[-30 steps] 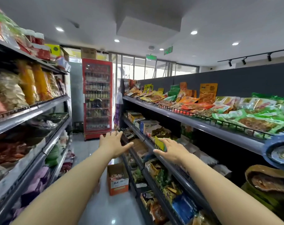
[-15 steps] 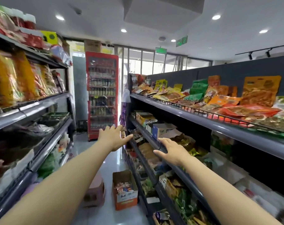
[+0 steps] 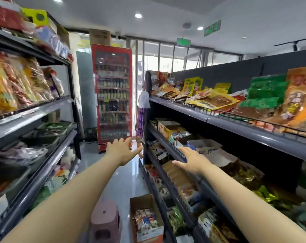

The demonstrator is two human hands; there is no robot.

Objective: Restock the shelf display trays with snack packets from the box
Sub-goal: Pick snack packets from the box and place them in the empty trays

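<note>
So the open brown cardboard box (image 3: 149, 235) of snack packets (image 3: 146, 220) sits on the floor (image 3: 124, 181), long axis pointing straight ahead. The left hand (image 3: 121, 151) and right hand (image 3: 192, 161) hang well above it, grip wide, holding nothing. The next reach looks straight down, and neither hand is clearly nearer imo.

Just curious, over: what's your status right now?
Left hand open, right hand open, both empty. Box on floor, packets inside. Stool beside it.
</note>
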